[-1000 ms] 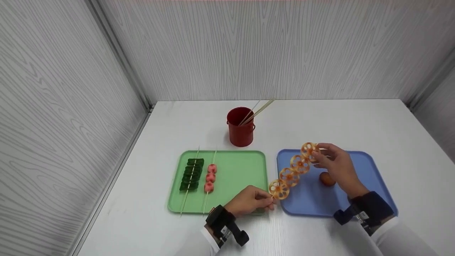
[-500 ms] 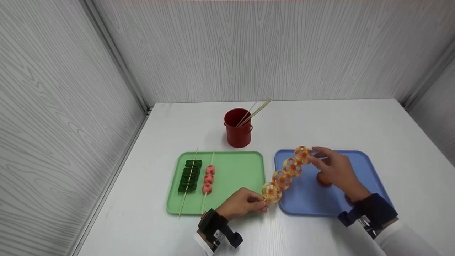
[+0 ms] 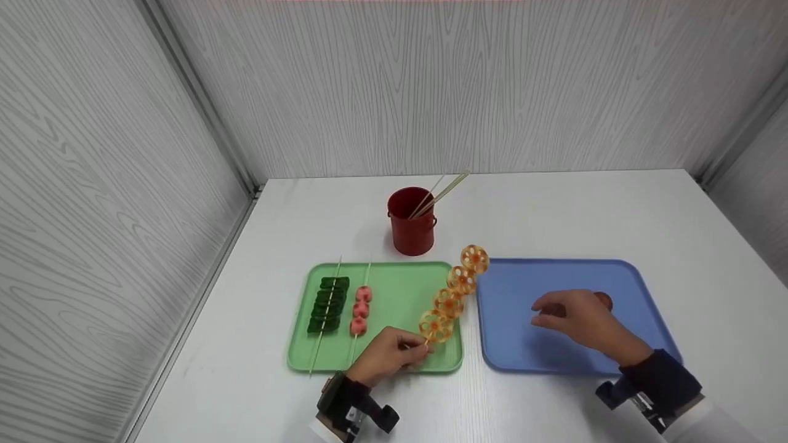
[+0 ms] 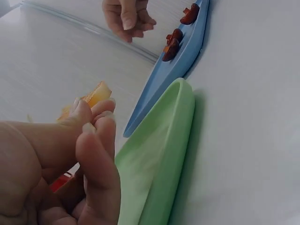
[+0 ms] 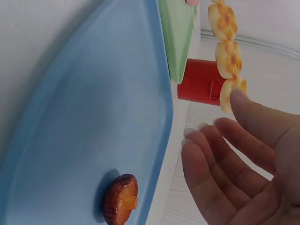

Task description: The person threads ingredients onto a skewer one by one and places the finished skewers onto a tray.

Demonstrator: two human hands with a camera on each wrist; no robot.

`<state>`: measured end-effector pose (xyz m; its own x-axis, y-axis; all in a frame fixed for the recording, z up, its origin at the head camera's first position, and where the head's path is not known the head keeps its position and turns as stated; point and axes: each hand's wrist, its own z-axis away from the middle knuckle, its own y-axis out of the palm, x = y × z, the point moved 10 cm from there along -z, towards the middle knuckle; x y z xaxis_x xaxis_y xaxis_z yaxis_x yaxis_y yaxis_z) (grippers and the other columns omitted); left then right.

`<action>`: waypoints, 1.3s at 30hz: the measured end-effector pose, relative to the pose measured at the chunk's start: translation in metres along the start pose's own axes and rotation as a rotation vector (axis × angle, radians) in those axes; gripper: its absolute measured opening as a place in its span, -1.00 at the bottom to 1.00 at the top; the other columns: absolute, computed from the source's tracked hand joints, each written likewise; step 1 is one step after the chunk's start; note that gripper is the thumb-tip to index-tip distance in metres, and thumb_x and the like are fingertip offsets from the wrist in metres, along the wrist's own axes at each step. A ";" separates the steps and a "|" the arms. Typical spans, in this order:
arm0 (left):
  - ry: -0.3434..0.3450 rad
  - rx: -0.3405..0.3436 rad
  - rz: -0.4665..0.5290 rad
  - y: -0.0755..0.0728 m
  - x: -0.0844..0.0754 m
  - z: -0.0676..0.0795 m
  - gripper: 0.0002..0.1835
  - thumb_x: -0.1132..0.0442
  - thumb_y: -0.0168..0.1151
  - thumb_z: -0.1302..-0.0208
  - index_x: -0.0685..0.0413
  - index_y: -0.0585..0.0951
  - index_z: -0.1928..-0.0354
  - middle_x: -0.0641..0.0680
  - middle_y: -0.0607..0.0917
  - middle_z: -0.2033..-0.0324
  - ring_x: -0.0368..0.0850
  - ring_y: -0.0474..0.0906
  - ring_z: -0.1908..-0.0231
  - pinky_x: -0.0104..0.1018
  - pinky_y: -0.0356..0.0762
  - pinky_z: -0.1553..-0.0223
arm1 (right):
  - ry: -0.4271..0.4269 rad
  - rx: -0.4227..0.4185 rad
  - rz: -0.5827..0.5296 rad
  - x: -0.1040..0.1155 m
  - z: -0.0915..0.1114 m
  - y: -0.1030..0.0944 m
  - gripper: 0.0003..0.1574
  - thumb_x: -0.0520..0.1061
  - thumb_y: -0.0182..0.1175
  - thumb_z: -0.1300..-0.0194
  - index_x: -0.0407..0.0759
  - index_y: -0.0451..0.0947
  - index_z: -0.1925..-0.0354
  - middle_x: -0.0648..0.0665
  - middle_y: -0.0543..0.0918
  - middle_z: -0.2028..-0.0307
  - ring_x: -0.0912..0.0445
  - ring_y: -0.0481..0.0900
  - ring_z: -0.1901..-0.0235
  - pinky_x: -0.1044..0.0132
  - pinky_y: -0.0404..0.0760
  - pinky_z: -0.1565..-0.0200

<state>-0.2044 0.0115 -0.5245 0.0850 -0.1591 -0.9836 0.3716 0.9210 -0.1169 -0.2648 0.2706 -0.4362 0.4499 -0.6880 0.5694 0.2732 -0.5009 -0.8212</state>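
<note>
My left hand (image 3: 389, 355) pinches the bare lower end of a skewer of lotus root slices (image 3: 449, 303). The skewer slants up and away over the right side of the green tray (image 3: 403, 280). My right hand (image 3: 582, 317) hovers over the blue tray (image 3: 508, 344), thumb and fingers apart with nothing between them. Under that hand a brown mushroom (image 3: 605, 300) is partly hidden; in the left wrist view more brown mushrooms (image 4: 190, 15) show on the blue tray. On the green tray's left lie a skewer of dark green pieces (image 3: 329, 304) and one of pink pieces (image 3: 361, 309).
A red bucket (image 3: 411, 237) with several thin bamboo sticks (image 3: 448, 188) stands behind the trays. Grey wood-grain panels (image 3: 394, 86) enclose the white tabletop (image 3: 554, 215) at the back and sides.
My right hand has let go of the lotus root skewer's far end and drawn back lower over the blue tray. My left hand has carried the skewer leftward over the green tray.
</note>
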 end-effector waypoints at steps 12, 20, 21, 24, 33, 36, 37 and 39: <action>-0.061 -0.060 0.044 -0.026 0.017 0.026 -0.83 0.41 0.29 -0.25 0.48 0.69 0.26 0.00 0.66 0.49 -0.30 0.53 0.53 -0.49 0.53 0.46 | -0.152 0.271 -0.034 0.005 0.019 0.045 -0.80 -0.05 0.45 -0.11 -0.12 0.72 0.31 0.09 0.70 0.39 0.33 0.55 0.41 0.41 0.56 0.38; -0.107 -0.123 -0.015 -0.039 0.021 0.033 -0.84 0.39 0.30 -0.25 0.42 0.70 0.28 0.02 0.68 0.52 -0.32 0.52 0.59 -0.49 0.53 0.51 | -0.118 0.357 -0.039 0.005 0.023 0.058 -0.88 -0.07 0.46 -0.08 -0.06 0.72 0.41 0.16 0.67 0.47 0.35 0.52 0.45 0.43 0.53 0.42; -0.110 -0.129 -0.031 -0.041 0.020 0.034 -0.85 0.38 0.30 -0.25 0.42 0.70 0.28 0.02 0.68 0.53 -0.31 0.52 0.60 -0.47 0.54 0.52 | -0.112 0.361 -0.034 0.005 0.022 0.059 -0.89 -0.08 0.46 -0.08 -0.05 0.72 0.43 0.16 0.67 0.48 0.35 0.52 0.46 0.43 0.52 0.42; -0.114 -0.143 -0.075 -0.045 0.020 0.036 -0.85 0.38 0.31 -0.24 0.41 0.71 0.31 0.04 0.69 0.53 -0.30 0.54 0.61 -0.42 0.58 0.52 | -0.107 0.362 -0.024 0.006 0.020 0.060 -0.92 -0.11 0.46 -0.07 -0.04 0.72 0.45 0.16 0.67 0.49 0.36 0.51 0.47 0.43 0.52 0.43; -0.144 -0.173 -0.063 -0.052 0.023 0.040 -0.86 0.40 0.31 -0.24 0.44 0.69 0.33 0.09 0.71 0.52 -0.30 0.56 0.61 -0.45 0.57 0.53 | -0.085 0.367 -0.029 0.003 0.020 0.062 -0.91 -0.10 0.45 -0.09 -0.02 0.72 0.48 0.17 0.65 0.52 0.36 0.47 0.51 0.44 0.48 0.46; -0.171 -0.187 -0.043 -0.054 0.025 0.042 -0.85 0.40 0.32 -0.23 0.44 0.69 0.31 0.11 0.71 0.51 -0.29 0.55 0.62 -0.45 0.56 0.55 | -0.085 0.368 -0.043 0.002 0.021 0.062 -0.91 -0.09 0.45 -0.10 -0.02 0.71 0.48 0.17 0.64 0.52 0.36 0.47 0.52 0.45 0.48 0.46; -0.179 -0.188 -0.050 -0.055 0.025 0.043 -0.85 0.39 0.33 -0.22 0.43 0.69 0.31 0.10 0.71 0.52 -0.29 0.55 0.63 -0.46 0.55 0.56 | -0.086 0.366 -0.048 0.002 0.021 0.062 -0.91 -0.09 0.45 -0.10 -0.01 0.71 0.48 0.17 0.64 0.52 0.36 0.47 0.52 0.45 0.48 0.46; -0.187 -0.187 -0.081 -0.056 0.025 0.043 -0.85 0.36 0.34 -0.22 0.39 0.69 0.32 0.09 0.70 0.54 -0.28 0.54 0.65 -0.47 0.51 0.60 | -0.099 0.354 -0.051 0.003 0.021 0.061 -0.89 -0.09 0.45 -0.10 -0.02 0.70 0.49 0.18 0.62 0.54 0.36 0.46 0.53 0.45 0.47 0.47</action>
<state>-0.1832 -0.0595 -0.5362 0.2378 -0.2822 -0.9294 0.2088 0.9494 -0.2348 -0.2290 0.2492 -0.4856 0.5035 -0.6037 0.6181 0.5672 -0.3087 -0.7635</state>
